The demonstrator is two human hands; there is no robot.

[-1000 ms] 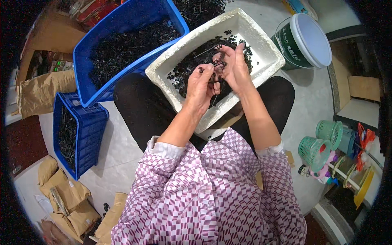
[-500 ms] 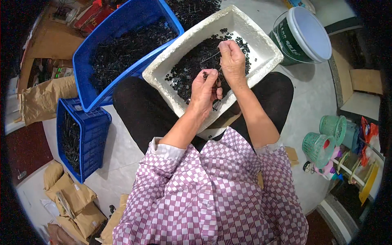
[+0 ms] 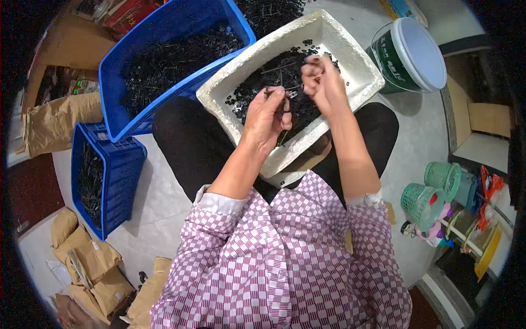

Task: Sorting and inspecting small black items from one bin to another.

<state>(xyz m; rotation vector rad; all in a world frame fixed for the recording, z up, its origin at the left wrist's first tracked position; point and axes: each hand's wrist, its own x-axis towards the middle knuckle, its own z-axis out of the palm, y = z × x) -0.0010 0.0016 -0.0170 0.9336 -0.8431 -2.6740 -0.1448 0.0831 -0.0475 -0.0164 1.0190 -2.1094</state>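
A white foam box (image 3: 227, 122) rests at my lap, with many small black plastic pieces (image 3: 296, 112) lying in it. Over its near-left part, my left hand (image 3: 264, 118) is closed around thin black plastic sprues, whose stalks poke out above the thumb and below the fingers. To the right of it hovers my right hand (image 3: 326, 88), above the pieces and apart from the left. Its fingers are bent and smeared by motion, so whether anything is in them cannot be made out. Thin stalks show between the two hands.
Left of the foam box stands a large blue crate (image 3: 181, 85) full of black sprues, with a smaller blue basket (image 3: 123, 183) nearer me. A lidded green bucket (image 3: 397, 60) is at the right. Brown paper bags (image 3: 98, 263) lie lower left; green baskets (image 3: 422, 205) sit at right.
My right hand has moved slightly right and away from the left, its fingers loosening from a pinch. The left hand keeps its grip and has shifted slightly left. The view has moved a little.
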